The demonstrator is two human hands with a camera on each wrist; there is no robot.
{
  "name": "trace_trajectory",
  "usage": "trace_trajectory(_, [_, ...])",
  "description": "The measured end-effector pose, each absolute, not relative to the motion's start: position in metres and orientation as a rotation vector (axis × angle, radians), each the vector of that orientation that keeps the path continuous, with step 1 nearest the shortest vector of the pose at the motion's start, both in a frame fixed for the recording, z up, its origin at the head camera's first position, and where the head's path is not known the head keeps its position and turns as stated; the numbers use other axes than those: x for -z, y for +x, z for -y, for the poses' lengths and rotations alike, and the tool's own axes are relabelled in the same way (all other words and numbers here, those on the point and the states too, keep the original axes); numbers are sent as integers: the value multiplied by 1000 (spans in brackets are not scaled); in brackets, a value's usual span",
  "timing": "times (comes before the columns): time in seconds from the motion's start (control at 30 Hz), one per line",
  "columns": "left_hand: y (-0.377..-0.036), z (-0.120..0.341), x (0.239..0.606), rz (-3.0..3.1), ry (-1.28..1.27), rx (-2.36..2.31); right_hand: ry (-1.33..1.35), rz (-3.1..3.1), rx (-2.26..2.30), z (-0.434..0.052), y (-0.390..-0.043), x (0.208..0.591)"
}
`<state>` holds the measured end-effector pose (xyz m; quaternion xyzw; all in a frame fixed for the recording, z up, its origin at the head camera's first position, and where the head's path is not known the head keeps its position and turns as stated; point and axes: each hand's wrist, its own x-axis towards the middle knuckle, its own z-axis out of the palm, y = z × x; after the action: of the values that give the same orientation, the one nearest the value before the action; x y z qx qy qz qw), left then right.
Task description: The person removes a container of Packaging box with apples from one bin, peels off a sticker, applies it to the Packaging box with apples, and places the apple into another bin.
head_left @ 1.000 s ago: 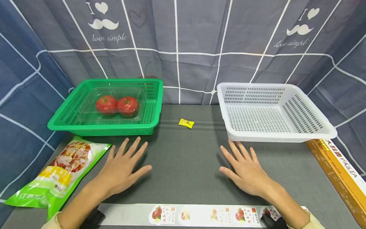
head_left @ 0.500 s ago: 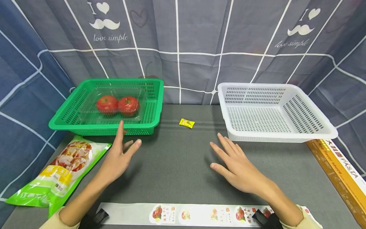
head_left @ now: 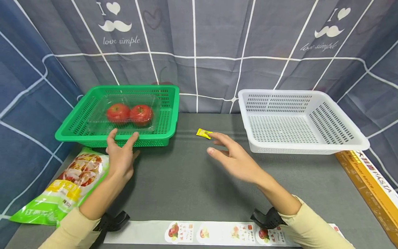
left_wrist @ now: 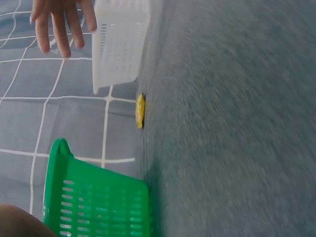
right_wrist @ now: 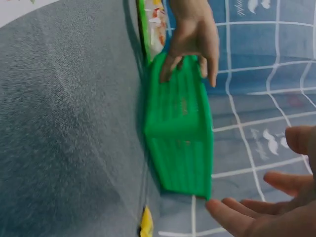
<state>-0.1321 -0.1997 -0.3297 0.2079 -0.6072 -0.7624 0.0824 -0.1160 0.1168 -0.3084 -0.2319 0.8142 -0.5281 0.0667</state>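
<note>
Left hand: the left hand point(head_left: 119, 155) was released, fingers straight and spread, holding nothing; its fingertips stood at the near rim of the green basket point(head_left: 93, 138), and whether they touched it could not be told.
Right hand: the right hand point(head_left: 233, 155) was released too, fingers loosely spread above the surface point(head_left: 192, 180), holding nothing.
Yellow packet: the yellow packet point(head_left: 203, 133) lay flat on the surface just at 11 o'clock from the right fingertips, close to them; contact could not be told. It also showed in the left wrist view point(left_wrist: 140, 110) and at the lower edge of the right wrist view point(right_wrist: 146, 223).
Green basket: stood at 10 o'clock on the surface, with a clear plastic box point(head_left: 96, 119) inside.
Tomatoes: two red tomatoes point(head_left: 129, 114) sat side by side in the clear box.
White basket: the white basket point(head_left: 345, 140) stood at 2 o'clock, well apart from the green one, the packet between them.
Snack bag: a green snack bag point(head_left: 62, 186) lay flat at 8 o'clock, just left of the left wrist.
Pasta box: a long yellow pasta box point(head_left: 370, 181) lay along the 4 o'clock edge, beside the white basket.
Label strip: a white label strip point(head_left: 217, 232) with fruit pictures ran across the 6 o'clock edge.
Backdrop: a grey-blue curtain point(head_left: 217, 41) with white lines hung behind.
</note>
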Motion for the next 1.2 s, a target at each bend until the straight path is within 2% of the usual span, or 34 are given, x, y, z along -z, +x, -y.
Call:
trace_trajectory(0.27, [-137,196,334,1681,649,2218,-615,-2434,1635,-80,-142,307])
trace_trajectory(0.7, [-135,192,336,1624,593,2251,-495,-2200,2004,3,-179,299])
trace_trajectory(1.0, [-134,192,339,1675,603,2198,-358,-2384,1783,61,-208,291])
trace_trajectory(1.2, [-134,193,340,1708,613,2168,-206,-2288,1813,87,-227,298])
